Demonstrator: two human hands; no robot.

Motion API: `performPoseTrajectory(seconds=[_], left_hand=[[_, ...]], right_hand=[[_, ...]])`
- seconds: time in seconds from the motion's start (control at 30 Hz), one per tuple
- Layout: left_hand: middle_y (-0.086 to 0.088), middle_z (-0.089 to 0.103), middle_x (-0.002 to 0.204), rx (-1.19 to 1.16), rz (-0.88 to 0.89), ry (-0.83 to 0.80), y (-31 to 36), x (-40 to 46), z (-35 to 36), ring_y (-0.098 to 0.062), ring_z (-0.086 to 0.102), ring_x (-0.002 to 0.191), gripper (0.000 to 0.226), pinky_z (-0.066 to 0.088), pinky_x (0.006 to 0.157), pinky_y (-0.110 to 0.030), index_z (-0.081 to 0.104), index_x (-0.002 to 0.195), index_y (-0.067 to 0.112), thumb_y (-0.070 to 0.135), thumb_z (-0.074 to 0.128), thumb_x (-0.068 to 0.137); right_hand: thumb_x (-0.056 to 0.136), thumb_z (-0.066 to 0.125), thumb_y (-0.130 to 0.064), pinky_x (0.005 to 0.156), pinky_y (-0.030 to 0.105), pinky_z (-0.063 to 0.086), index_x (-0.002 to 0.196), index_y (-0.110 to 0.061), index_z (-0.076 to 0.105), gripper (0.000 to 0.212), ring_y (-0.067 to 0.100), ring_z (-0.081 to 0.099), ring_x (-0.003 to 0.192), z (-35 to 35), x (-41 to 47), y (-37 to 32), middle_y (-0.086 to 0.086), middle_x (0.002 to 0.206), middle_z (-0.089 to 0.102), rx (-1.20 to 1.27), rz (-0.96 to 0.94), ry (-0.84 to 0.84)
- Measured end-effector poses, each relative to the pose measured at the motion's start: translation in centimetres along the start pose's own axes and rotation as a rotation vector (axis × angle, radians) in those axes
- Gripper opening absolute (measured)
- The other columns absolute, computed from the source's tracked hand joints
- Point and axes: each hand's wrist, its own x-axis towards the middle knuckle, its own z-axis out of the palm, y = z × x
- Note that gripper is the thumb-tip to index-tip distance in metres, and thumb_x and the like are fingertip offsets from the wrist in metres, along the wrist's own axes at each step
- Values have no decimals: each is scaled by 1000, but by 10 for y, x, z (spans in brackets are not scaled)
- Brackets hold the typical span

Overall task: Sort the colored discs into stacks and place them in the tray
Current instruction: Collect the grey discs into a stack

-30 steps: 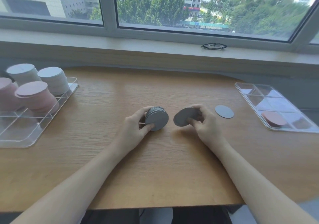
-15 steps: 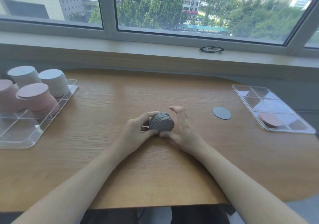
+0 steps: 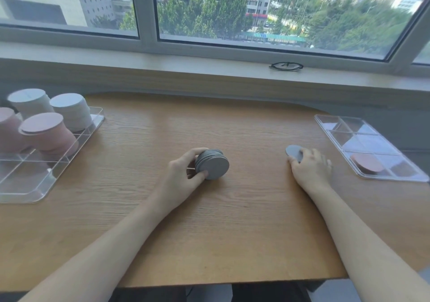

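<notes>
Clear acrylic left tray (image 3: 76,139), cut off at the frame edge, holds pink stacks (image 3: 44,134) and pale stacks (image 3: 69,111). At mid-counter (image 3: 232,220) your left hand (image 3: 183,178) grips the grey disc stack (image 3: 212,164), tilted on edge. Your right hand (image 3: 310,166) lies palm-down, fingers (image 3: 302,156) partly hiding a single grey disc (image 3: 292,151); whether they pinch it cannot be told. The right tray (image 3: 372,143) holds one pink disc (image 3: 367,165).

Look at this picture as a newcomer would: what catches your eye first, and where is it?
At the table's centre, the left hand grips a grey stack tipped on edge. To the right, the right hand touches a lone grey disc lying flat. At far left, a clear tray holds tall pink and white stacks.
</notes>
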Motion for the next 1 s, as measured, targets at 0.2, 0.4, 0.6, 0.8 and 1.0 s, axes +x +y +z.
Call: performPoseTrajectory(seconds=[0.2, 0.4, 0.6, 0.8, 1.0], left_hand=[[9, 71, 107, 15, 18, 10, -1, 0, -1, -3, 67, 99, 46, 52, 84, -14, 61, 126, 23, 5, 73, 86], [8, 71, 108, 17, 10, 19, -1, 0, -1, -3, 67, 100, 47, 53, 85, -15, 60, 128, 23, 6, 74, 86], [8, 71, 108, 36, 0, 26, -1, 1, -2, -2, 66, 98, 48, 54, 87, -19, 60, 129, 25, 8, 74, 86], [8, 71, 109, 49, -28, 19, -6, 3, -3, -4, 68, 97, 50, 56, 90, -30, 58, 132, 28, 15, 75, 87], [7, 73, 108, 5, -28, -21, -4, 4, -2, -3, 69, 96, 48, 55, 92, -30, 61, 127, 25, 12, 78, 83]], right_hand=[[88, 69, -38, 98, 43, 39, 116, -17, 65, 36, 26, 54, 112, -7, -11, -3, 6, 111, 61, 151, -158, 108], [80, 78, -22, 82, 36, 44, 106, -19, 68, 28, 23, 55, 98, -5, -15, -2, -5, 94, 61, 302, -380, 36], [90, 66, -29, 60, 34, 52, 88, -21, 70, 8, 14, 61, 70, -13, -43, -30, -9, 77, 64, 240, -629, 199], [94, 60, -21, 64, 13, 36, 85, -15, 66, 13, 0, 50, 66, -27, -82, -72, -8, 76, 63, 649, -678, 160], [95, 62, -11, 64, 18, 41, 84, -14, 64, 11, 4, 53, 62, -19, -95, -111, -8, 77, 56, 749, -678, 135]])
